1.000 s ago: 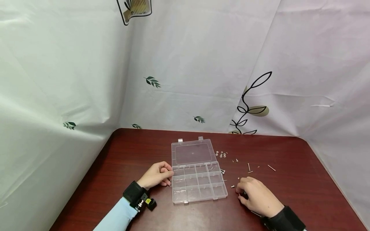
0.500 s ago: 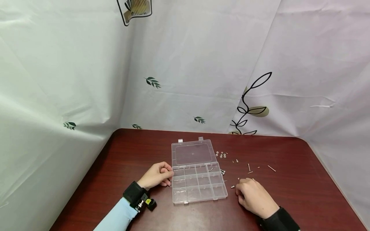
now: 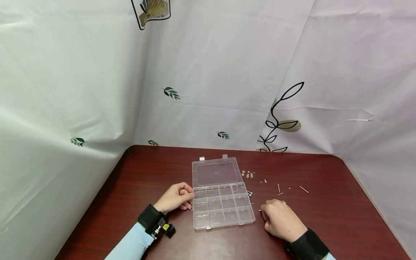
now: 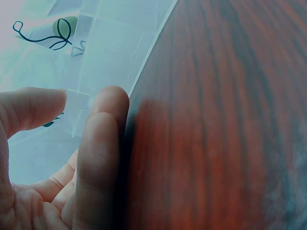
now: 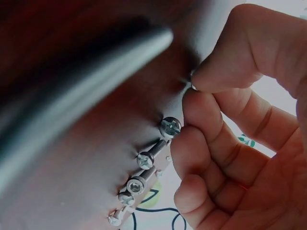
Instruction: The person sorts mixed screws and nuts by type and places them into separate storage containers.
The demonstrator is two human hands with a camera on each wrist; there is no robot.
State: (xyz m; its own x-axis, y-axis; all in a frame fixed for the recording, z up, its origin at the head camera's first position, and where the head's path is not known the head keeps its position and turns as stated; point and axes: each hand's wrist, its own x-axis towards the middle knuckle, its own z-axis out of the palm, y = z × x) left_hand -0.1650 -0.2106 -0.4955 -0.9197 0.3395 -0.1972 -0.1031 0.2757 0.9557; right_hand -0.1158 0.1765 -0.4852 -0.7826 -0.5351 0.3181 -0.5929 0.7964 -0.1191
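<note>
A clear plastic compartment box [image 3: 224,206] lies with its lid [image 3: 216,173] swung back on the table. My left hand [image 3: 177,196] rests at its left edge, fingers loosely bent, with a gap between thumb and fingers [image 4: 98,148] in the left wrist view. Right of the box, my right hand [image 3: 282,220] is low over the table, thumb and index fingertip together. A tiny bright bit of a screw [image 5: 192,82] shows between them in the right wrist view; the rest is hidden. Beside those fingers lie several cross-head screws [image 5: 145,159] and a socket-head screw [image 5: 135,185].
Several small nuts or washers [image 3: 247,174] lie right of the lid. More screws [image 3: 249,193] lie against the box's right side, and a long screw [image 3: 303,189] is farther right. A blurred grey rod [image 5: 96,91] crosses the right wrist view. White cloth [image 3: 208,72] hangs behind the table.
My right hand has shifted slightly left, toward the box, and now partly covers the small screw there. The left hand and the box have kept their places.
</note>
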